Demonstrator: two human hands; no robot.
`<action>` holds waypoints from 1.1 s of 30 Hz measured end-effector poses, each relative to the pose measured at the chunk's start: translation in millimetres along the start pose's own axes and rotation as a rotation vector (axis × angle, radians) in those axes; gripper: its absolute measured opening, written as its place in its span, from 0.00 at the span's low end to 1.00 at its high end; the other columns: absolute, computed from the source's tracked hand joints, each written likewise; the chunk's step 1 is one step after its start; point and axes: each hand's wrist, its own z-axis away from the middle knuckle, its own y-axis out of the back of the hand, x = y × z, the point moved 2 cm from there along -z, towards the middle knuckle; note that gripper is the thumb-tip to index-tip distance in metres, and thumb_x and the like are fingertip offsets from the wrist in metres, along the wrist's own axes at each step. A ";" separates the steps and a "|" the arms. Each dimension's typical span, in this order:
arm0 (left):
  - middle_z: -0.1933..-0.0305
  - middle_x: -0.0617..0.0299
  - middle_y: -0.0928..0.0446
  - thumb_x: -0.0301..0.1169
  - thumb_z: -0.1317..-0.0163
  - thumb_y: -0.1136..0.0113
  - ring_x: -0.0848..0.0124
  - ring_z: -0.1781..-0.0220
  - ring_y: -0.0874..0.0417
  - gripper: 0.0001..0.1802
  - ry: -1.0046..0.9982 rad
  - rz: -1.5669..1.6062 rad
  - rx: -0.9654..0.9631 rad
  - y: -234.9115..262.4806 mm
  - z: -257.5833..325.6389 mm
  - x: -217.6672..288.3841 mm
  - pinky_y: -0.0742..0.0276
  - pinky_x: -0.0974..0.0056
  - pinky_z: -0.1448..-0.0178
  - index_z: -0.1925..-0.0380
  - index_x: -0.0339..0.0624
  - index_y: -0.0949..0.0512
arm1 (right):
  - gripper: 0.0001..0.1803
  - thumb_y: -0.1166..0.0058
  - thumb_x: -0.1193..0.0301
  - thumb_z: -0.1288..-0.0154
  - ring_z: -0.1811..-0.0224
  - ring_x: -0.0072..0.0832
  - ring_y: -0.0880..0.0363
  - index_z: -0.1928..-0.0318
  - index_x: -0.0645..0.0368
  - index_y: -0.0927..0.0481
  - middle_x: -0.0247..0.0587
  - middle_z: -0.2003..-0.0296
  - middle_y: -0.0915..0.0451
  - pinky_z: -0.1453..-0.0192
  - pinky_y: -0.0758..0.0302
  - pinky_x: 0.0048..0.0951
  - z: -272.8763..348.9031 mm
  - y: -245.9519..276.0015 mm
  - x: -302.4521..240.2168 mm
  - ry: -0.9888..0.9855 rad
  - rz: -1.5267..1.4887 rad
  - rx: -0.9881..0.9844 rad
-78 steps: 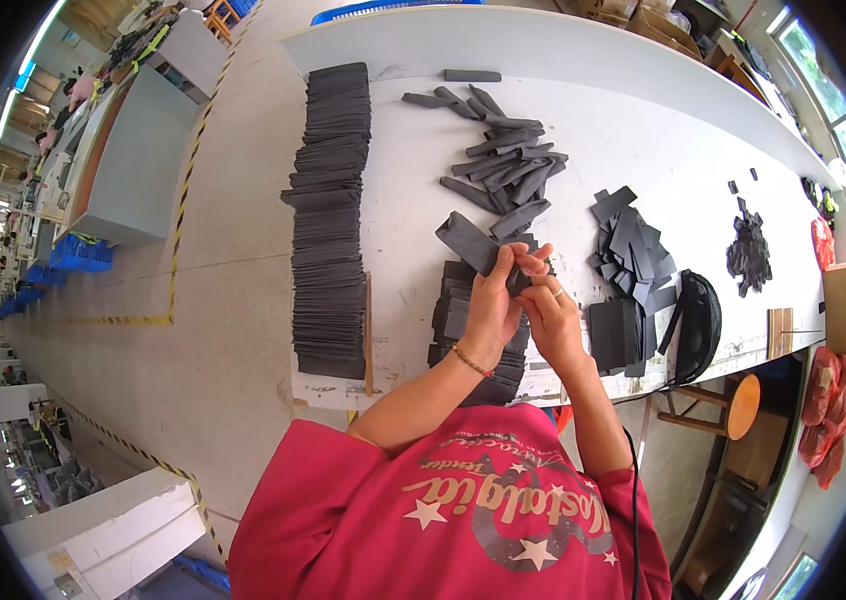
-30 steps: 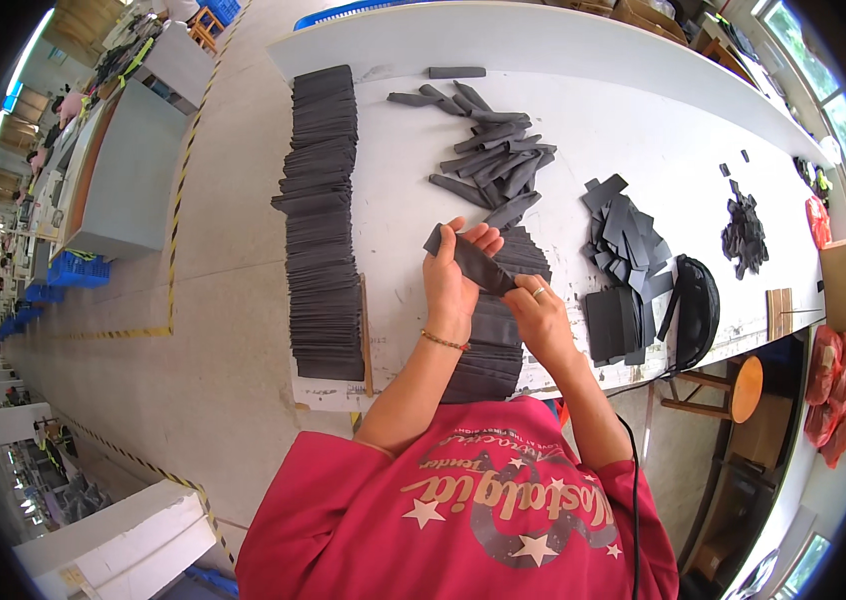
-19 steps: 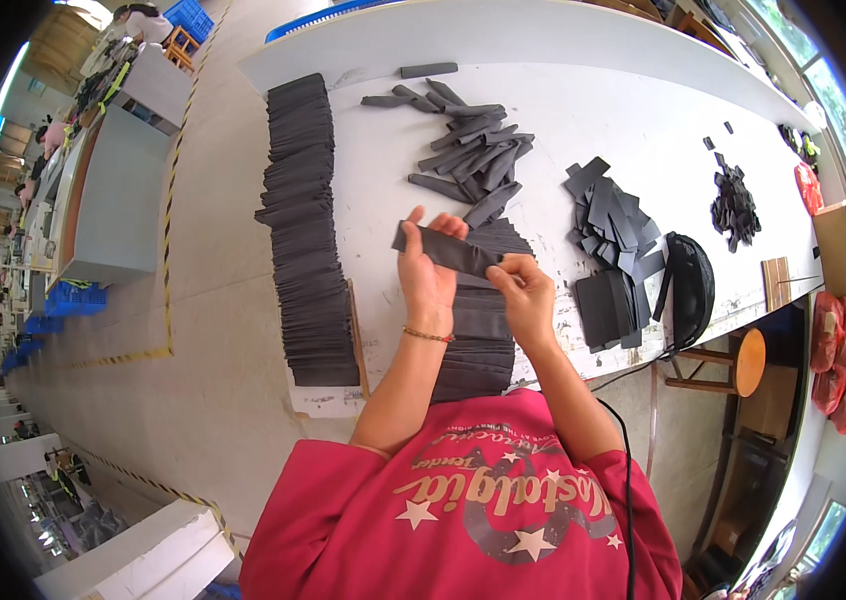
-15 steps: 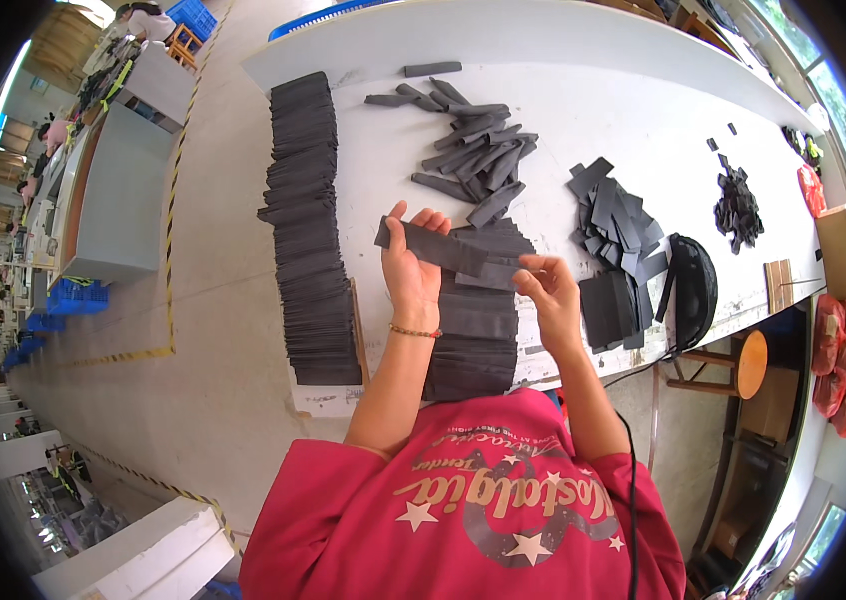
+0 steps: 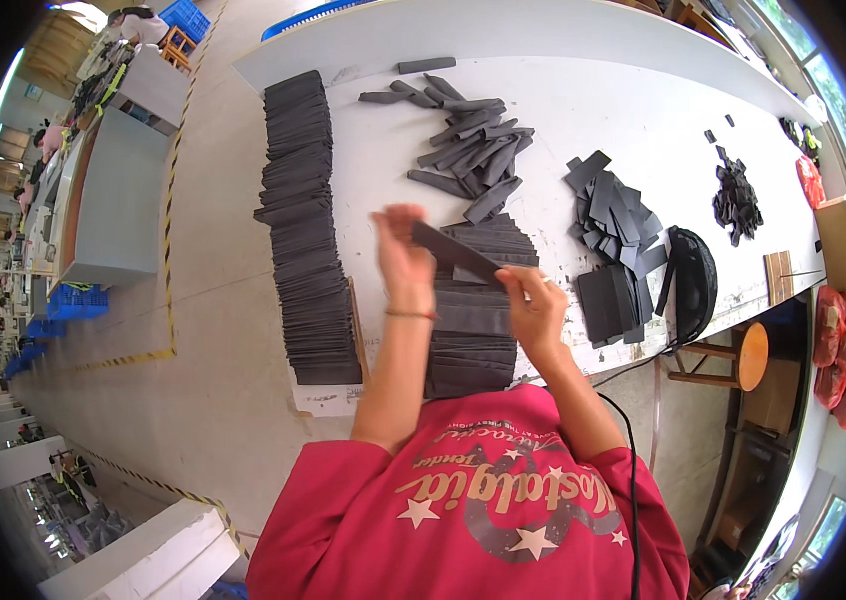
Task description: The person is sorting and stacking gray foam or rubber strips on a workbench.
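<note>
Pinched at its lower right end by my right hand (image 5: 537, 312) is a dark fabric strip (image 5: 455, 250), slanting up to the left above the table. My left hand (image 5: 406, 258) is beside the strip's upper left end, palm partly up. Motion smears its fingers, so whether they grip the strip is unclear. Under both hands lies a stack of flat dark fabric pieces (image 5: 473, 325), laid overlapping in a row. Just beyond it is a loose heap of folded dark strips (image 5: 478, 150).
A long row of stacked dark pieces (image 5: 300, 220) lines the table's left edge. To the right are a pile of flat dark pieces (image 5: 615, 215), a black pouch (image 5: 693, 290) and a heap of small dark bits (image 5: 736, 200). An orange-topped stool (image 5: 753, 360) stands beside the table.
The strip lay across my left palm under the thumb; now it slants from my right hand's pinch. My left hand has turned and blurs, while my right hand has shifted slightly nearer me.
</note>
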 end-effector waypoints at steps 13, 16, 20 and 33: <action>0.66 0.50 0.19 0.25 0.38 0.36 0.63 0.66 0.15 0.09 0.088 -0.569 -0.032 -0.3 48.6 -4.6 0.13 0.60 0.61 0.63 0.28 0.23 | 0.26 0.31 0.76 0.48 0.53 0.36 0.20 0.46 0.62 0.22 0.42 0.50 0.22 0.49 0.24 0.31 -6.2 16.8 32.9 0.091 0.035 -0.149; 0.66 0.50 0.19 0.24 0.38 0.37 0.62 0.67 0.15 0.08 0.091 -0.595 -0.046 5.7 49.5 -10.7 0.13 0.61 0.59 0.64 0.28 0.23 | 0.17 0.42 0.72 0.33 0.60 0.22 0.22 0.48 0.69 0.22 0.42 0.57 0.20 0.56 0.23 0.25 7.0 5.0 57.0 -0.691 -0.593 -0.137; 0.68 0.51 0.20 0.24 0.38 0.37 0.62 0.68 0.15 0.07 0.145 -0.596 -0.042 18.4 52.0 -18.0 0.13 0.61 0.60 0.65 0.30 0.24 | 0.08 0.40 0.74 0.35 0.73 0.20 0.23 0.60 0.68 0.20 0.36 0.72 0.19 0.68 0.27 0.21 14.2 -0.7 68.6 -0.728 -0.678 -0.047; 0.71 0.60 0.19 0.29 0.39 0.37 0.71 0.72 0.17 0.07 0.150 -1.357 -0.059 83.6 27.5 -26.4 0.22 0.70 0.67 0.67 0.37 0.20 | 0.09 0.39 0.76 0.40 0.76 0.20 0.25 0.59 0.66 0.19 0.37 0.73 0.19 0.71 0.28 0.25 48.9 -0.2 138.4 -0.772 -0.244 -0.218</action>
